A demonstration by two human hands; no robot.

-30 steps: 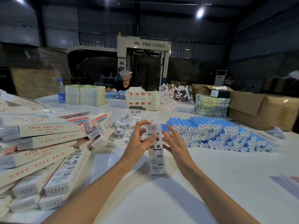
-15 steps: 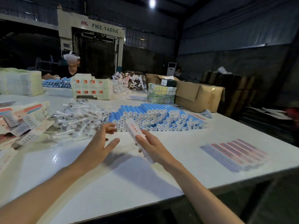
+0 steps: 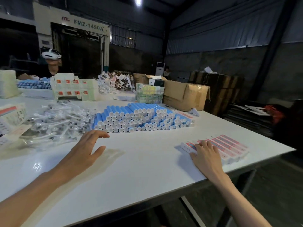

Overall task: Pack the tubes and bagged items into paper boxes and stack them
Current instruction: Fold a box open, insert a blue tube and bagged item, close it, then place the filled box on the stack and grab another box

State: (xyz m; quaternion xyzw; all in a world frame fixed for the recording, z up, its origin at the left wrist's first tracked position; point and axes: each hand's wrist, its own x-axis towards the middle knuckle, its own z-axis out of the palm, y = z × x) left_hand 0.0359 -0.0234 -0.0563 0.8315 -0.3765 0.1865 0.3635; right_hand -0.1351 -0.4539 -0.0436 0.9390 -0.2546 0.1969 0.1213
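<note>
— How are the fingers (image 3: 202,143) of the right hand (image 3: 207,155) set?

— They are laid straight and slightly spread, flat on a slim paper box (image 3: 186,145) at the lower right of the frame. Nothing is clasped.

— And the box itself?

— A long, narrow carton, white with a red and blue band. It is placed at the left end of a row of boxes (image 3: 229,148) of the same print, laid side by side near the table (image 3: 131,174) edge. Whether its end flap is tucked in cannot be told.

— The left hand (image 3: 85,149)?

— Held open at lower centre, fingers loosely apart, thumb out, over the smooth white tabletop. Nothing is held.

— What is seen beyond the hands?

— At centre, blue cylindrical tubes (image 3: 141,117) with white round caps are heaped in a low stack. To their left, bagged items (image 3: 55,122) in crinkled clear plastic are piled loosely. A brown cardboard carton (image 3: 185,94) is seen behind.

— What has changed over the last half second?

— The box was then gripped by the right hand in mid-frame, in front of the tubes. It has since been carried to the lower right and set against the row.
</note>
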